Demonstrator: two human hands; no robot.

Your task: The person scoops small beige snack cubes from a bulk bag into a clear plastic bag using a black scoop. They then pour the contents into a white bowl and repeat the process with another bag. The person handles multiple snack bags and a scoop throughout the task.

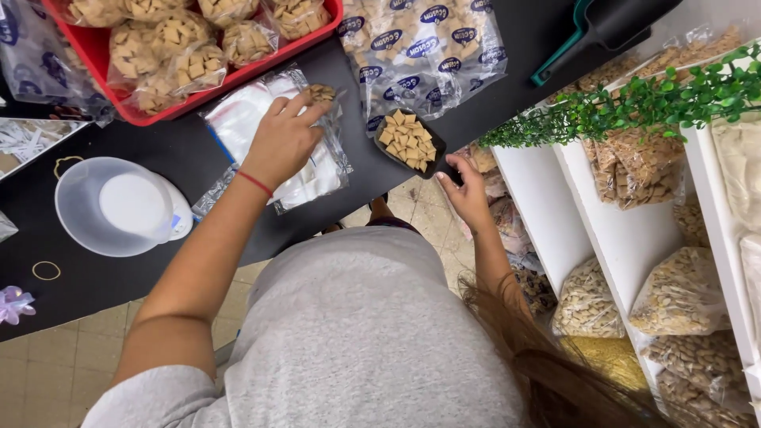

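Note:
My left hand [281, 141], with a red string on its wrist, pinches a few tan snack pieces [322, 93] over a pile of clear plastic bags [317, 170] on the black table [119, 285]. My right hand [468, 196] grips the handle of a small black scoop [410, 143]. The scoop is filled with square tan snack pieces and rests at the table's edge. The two hands are about a scoop's length apart.
A red tray [95, 47] of bagged snacks stands at the back left, with printed clear bags [424, 47] beside it. A clear bowl sits on a white scale [119, 206] at the left. White shelves [626, 238] of bagged goods and a green plant sprig [634, 107] fill the right.

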